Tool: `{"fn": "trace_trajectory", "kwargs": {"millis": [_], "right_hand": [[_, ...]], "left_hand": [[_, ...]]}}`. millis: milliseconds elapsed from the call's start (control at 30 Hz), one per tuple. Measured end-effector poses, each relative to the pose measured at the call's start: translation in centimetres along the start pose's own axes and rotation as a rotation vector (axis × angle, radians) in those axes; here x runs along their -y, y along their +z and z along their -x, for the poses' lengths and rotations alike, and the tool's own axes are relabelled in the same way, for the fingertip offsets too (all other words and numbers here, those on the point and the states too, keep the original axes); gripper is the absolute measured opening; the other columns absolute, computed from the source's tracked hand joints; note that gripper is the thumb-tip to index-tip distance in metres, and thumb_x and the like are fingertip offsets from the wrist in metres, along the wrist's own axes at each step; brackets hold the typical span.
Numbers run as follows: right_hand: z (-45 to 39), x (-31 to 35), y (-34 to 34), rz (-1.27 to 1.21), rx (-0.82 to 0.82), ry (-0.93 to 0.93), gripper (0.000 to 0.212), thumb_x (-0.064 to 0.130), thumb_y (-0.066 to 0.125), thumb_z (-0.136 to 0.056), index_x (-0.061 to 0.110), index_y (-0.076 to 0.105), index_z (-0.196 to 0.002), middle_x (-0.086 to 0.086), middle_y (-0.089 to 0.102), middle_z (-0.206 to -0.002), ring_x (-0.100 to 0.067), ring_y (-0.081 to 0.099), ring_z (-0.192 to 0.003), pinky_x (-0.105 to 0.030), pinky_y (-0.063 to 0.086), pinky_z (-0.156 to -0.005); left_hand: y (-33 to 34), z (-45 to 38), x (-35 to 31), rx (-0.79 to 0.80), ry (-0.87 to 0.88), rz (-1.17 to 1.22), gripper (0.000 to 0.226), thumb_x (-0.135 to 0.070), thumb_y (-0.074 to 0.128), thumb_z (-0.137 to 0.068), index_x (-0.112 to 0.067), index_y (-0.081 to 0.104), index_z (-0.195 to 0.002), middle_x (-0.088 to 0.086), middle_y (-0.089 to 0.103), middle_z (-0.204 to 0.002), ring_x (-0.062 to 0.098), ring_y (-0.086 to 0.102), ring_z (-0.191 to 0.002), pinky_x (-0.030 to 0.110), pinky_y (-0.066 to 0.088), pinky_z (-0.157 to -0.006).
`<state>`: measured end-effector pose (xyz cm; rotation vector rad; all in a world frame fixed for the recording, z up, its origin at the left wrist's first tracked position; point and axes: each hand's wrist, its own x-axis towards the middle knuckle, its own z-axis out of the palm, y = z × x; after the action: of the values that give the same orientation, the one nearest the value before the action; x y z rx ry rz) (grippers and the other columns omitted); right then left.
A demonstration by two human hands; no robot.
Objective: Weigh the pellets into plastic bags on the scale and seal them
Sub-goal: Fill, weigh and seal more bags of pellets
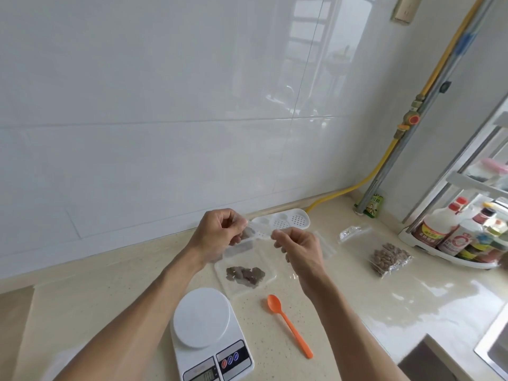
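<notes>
— Hands first: what are they doing?

— Both are raised over the counter (343, 303) near its back edge. The left hand (220, 232) and the right hand (298, 247) each have fingers curled, pinching the top edge of one clear plastic bag (247, 250) stretched between them. A few brown pellets show inside it, close to the left fingers.

— And the loose pellets?

— A small heap of pellets (245, 275) lies in a shallow clear tray (228, 290) on the counter, just below the hands.

— The scale?

— The white scale (206, 328) stands at the counter's front edge, its round platform bare. I can't read its display.

— Anything else?

— An orange spoon (288, 323) lies just right of the scale. Toward the right end, a filled bag of pellets (389, 257) lies flat, with an empty bag (350, 233) behind it. A white perforated dish (286, 220) sits against the back wall, and bottles (453, 232) stand in a corner rack.
</notes>
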<state>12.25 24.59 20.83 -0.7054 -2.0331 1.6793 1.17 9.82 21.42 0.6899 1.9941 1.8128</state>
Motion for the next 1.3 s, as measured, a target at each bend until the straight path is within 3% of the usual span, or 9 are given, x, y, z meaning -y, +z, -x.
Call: {"fn": "trace_trajectory", "kwargs": {"millis": [200,333,500,633,767,1000,1200,1300], "right_hand": [[0.3,1.4,0.1,0.197,-0.01,-0.1,0.022,0.024,0.067,-0.092,0.016,0.072,-0.072,0.006,0.062,-0.063,-0.005,0.051,-0.059,-0.014,0.04,-0.052],[0.6,1.9,-0.1,0.102,0.056,-0.1,0.023,0.024,0.072,-0.088,0.017,0.072,-0.066,-0.002,0.063,-0.064,-0.015,0.052,-0.063,-0.031,0.044,-0.063],[1.0,2.8,-0.1,0.163,0.117,-0.151,0.02,0.022,0.073,-0.088,0.017,0.073,-0.069,0.005,0.065,-0.062,-0.002,0.054,-0.058,-0.024,0.047,-0.062],[0.7,3.2,-0.6,0.25,0.052,-0.164,0.024,0.022,0.072,-0.088,0.019,0.071,-0.064,0.008,0.061,-0.057,-0.002,0.053,-0.057,-0.022,0.046,-0.059],[0.7,3.0,-1.1,0.22,0.083,-0.136,0.022,0.025,0.073,-0.087,0.015,0.072,-0.068,0.003,0.062,-0.06,-0.012,0.052,-0.059,-0.031,0.045,-0.06],[0.4,2.9,-1.3,0.297,0.043,-0.193,0.011,0.023,0.078,-0.083,0.017,0.076,-0.075,0.007,0.071,-0.068,0.002,0.064,-0.063,-0.011,0.048,-0.057],[-0.5,1.5,-4.4,0.014,0.044,-0.077,0.011,0.017,0.07,-0.09,0.007,0.073,-0.088,-0.003,0.07,-0.075,-0.008,0.062,-0.066,-0.021,0.052,-0.067],[-1.7,0.2,-7.0,0.012,-0.013,-0.042,0.015,0.014,0.062,-0.096,0.007,0.07,-0.084,-0.004,0.066,-0.069,-0.009,0.058,-0.062,-0.022,0.05,-0.064]], "left_hand": [[0.2,0.5,-0.7,0.047,0.003,0.024,0.016,-0.01,0.062,-0.093,0.001,0.067,-0.082,-0.003,0.061,-0.061,0.014,0.056,-0.062,0.02,0.049,-0.058],[0.1,0.5,-1.1,0.068,0.058,-0.046,0.016,-0.011,0.064,-0.092,0.002,0.067,-0.083,0.003,0.064,-0.065,0.013,0.056,-0.06,0.022,0.05,-0.058],[1.0,0.6,-1.6,0.078,0.139,-0.115,0.014,-0.011,0.066,-0.09,-0.001,0.068,-0.08,0.019,0.064,-0.071,0.014,0.055,-0.059,0.026,0.049,-0.056],[1.2,0.7,-2.0,0.11,0.095,-0.034,0.014,-0.013,0.067,-0.09,-0.002,0.071,-0.081,0.013,0.066,-0.071,0.014,0.059,-0.06,0.024,0.052,-0.06],[1.5,0.7,-2.0,0.055,0.126,-0.087,0.015,-0.014,0.067,-0.09,-0.003,0.071,-0.08,0.012,0.069,-0.069,0.015,0.063,-0.059,0.027,0.055,-0.061],[2.3,0.2,-2.0,0.085,0.151,-0.168,0.016,-0.016,0.068,-0.089,-0.011,0.073,-0.075,0.005,0.068,-0.065,0.009,0.063,-0.055,0.023,0.054,-0.058],[4.7,-1.1,-1.8,0.035,0.143,-0.103,0.018,-0.01,0.061,-0.094,-0.006,0.064,-0.076,0.004,0.061,-0.062,0.01,0.056,-0.053,0.022,0.05,-0.056],[6.3,-2.4,-1.8,0.158,0.075,-0.058,0.016,-0.012,0.06,-0.094,-0.004,0.065,-0.082,0.004,0.063,-0.068,0.013,0.061,-0.059,0.023,0.052,-0.058]]}}
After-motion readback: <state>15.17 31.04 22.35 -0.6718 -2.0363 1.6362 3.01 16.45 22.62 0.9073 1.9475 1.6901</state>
